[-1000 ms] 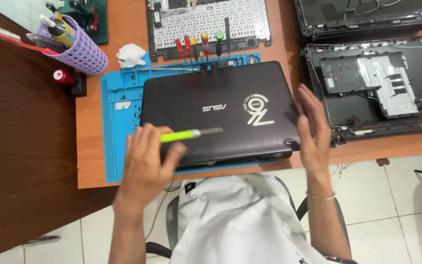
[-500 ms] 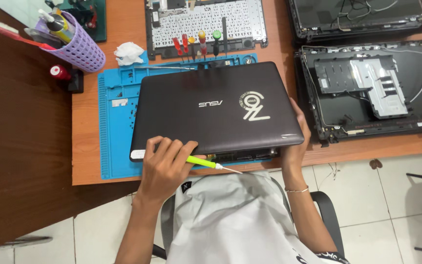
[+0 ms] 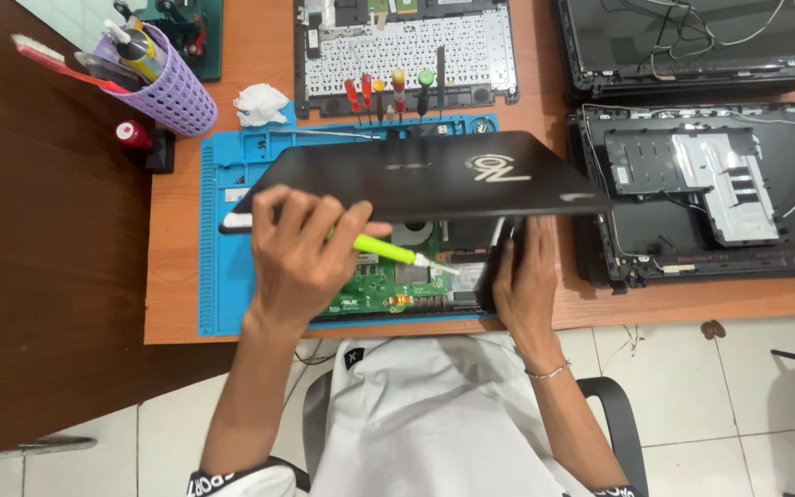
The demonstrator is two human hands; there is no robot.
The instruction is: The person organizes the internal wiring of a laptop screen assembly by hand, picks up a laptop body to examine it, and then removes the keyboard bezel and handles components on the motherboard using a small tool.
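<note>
Black laptop lid (image 3: 434, 175) lies long-ways along the counter's (image 3: 177, 304) near edge, tipped up. Left hand (image 3: 301, 253) lifts its near-left corner, gripping a green screwdriver (image 3: 388, 250). Right hand (image 3: 524, 281) holds the base's near-right corner.

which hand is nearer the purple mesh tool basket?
Left. The left hand grips the laptop's black cover below and right of the purple mesh tool basket; the right hand is farther right, at the cover's other side.

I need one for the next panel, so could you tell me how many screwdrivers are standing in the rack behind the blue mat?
5, in a row at the mat's far edge: two red-handled, one yellow, one red-and-yellow, one green. The raised laptop lid may hide others.
</note>
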